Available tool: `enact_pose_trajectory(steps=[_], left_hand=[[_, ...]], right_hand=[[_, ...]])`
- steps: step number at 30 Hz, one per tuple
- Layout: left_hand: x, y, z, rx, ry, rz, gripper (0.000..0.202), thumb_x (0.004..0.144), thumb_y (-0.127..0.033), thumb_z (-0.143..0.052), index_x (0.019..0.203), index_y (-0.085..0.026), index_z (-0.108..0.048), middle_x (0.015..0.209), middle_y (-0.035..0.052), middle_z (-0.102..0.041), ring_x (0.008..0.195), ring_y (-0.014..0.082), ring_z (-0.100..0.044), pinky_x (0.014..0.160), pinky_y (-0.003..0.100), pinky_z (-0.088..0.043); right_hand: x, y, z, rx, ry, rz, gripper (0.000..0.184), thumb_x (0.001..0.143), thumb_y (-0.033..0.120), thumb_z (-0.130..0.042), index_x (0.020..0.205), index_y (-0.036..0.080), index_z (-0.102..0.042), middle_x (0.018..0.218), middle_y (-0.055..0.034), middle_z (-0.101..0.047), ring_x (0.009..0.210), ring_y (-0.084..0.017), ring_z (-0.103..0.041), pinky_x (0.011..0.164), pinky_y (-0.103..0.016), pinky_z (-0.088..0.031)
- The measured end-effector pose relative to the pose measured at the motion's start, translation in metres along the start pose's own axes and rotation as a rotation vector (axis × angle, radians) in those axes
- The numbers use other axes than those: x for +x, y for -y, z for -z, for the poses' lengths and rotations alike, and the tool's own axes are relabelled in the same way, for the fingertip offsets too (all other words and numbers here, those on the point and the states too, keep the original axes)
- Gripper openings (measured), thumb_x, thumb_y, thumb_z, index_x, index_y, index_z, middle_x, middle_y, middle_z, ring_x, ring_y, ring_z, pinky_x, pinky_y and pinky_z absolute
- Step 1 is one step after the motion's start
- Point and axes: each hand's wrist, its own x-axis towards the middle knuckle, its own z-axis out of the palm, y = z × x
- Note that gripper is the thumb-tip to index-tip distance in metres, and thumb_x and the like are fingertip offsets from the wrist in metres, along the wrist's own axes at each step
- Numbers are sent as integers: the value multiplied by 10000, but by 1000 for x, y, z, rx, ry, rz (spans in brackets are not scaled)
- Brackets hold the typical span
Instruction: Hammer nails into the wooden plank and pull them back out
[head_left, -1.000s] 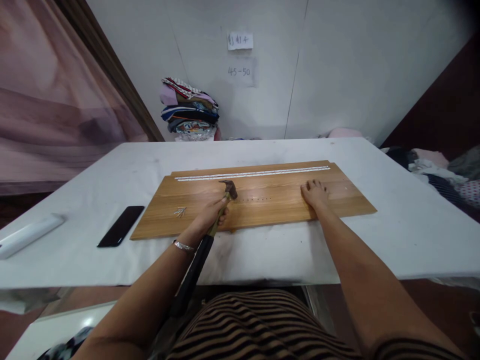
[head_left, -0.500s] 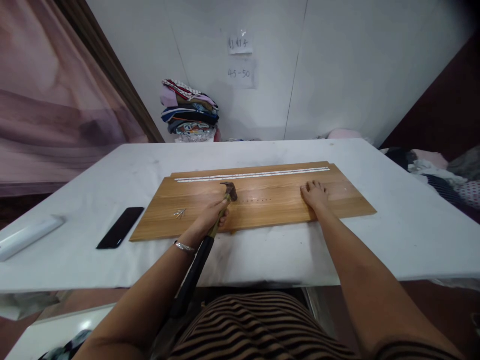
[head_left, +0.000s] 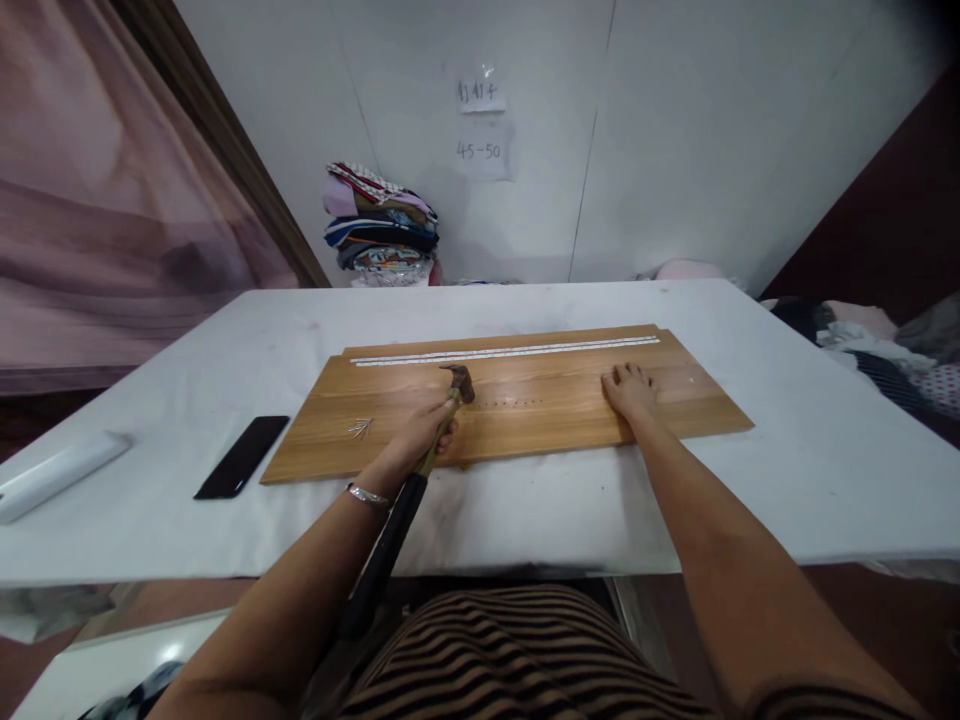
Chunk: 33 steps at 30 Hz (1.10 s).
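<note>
My left hand (head_left: 424, 430) is wrapped round the wooden neck of a hammer (head_left: 457, 382) just below its rusty head; the black grip end runs back under my forearm. The head rests on a wooden board (head_left: 555, 420) lying on the white table (head_left: 825, 460). A row of small nail heads (head_left: 510, 403) runs to the right of the hammer head. My right hand (head_left: 630, 390) lies flat on the board with fingers spread, pressing it down. A few loose nails (head_left: 360, 428) lie on the board's left part. A white ruler strip (head_left: 502, 351) runs along the far edge.
A black phone (head_left: 242, 456) lies on the table left of the board. A white bar (head_left: 60, 470) sits at the far left edge. Folded fabrics (head_left: 379, 225) are stacked against the wall behind. More cloth (head_left: 885, 345) lies at the right.
</note>
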Motion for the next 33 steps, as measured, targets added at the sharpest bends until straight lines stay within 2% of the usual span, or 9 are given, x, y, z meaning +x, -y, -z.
enact_pose_trajectory(steps=[9,15,23,33], left_hand=[[4,5,4,-25,11,5,310,872,-442,-704,958,-195,-536,632,-54,-526,392,53,-397,373,165,-276],[5,4,4,-37,21,6,314,883,-450,-692,1004,-192,-559,631,-57,-515,399,54,-397,375,163,-274],[2,1,0,-32,11,7,310,884,-452,-695,982,-195,-551,618,-58,-520,388,52,-387,370,164,-270],[0,-2,-2,-17,-17,36,272,913,-438,-663,952,-198,-541,612,-59,-516,385,48,-382,372,159,-267]], right_hand=[[-2,1,2,-2,3,0,483,1032,410,-332,1257,155,-676,1456,-184,-584,1361,-336,-452,1104,-512,-333],[-1,0,1,-3,6,1,496,1035,417,-334,1295,148,-659,1492,-186,-559,1381,-331,-438,1110,-516,-324],[-1,0,1,-8,4,11,486,1033,414,-327,1266,164,-672,1469,-190,-571,1372,-331,-438,1101,-516,-328],[0,1,1,-7,12,-8,506,1043,419,-318,1316,163,-658,1510,-185,-545,1389,-322,-430,1121,-503,-315]])
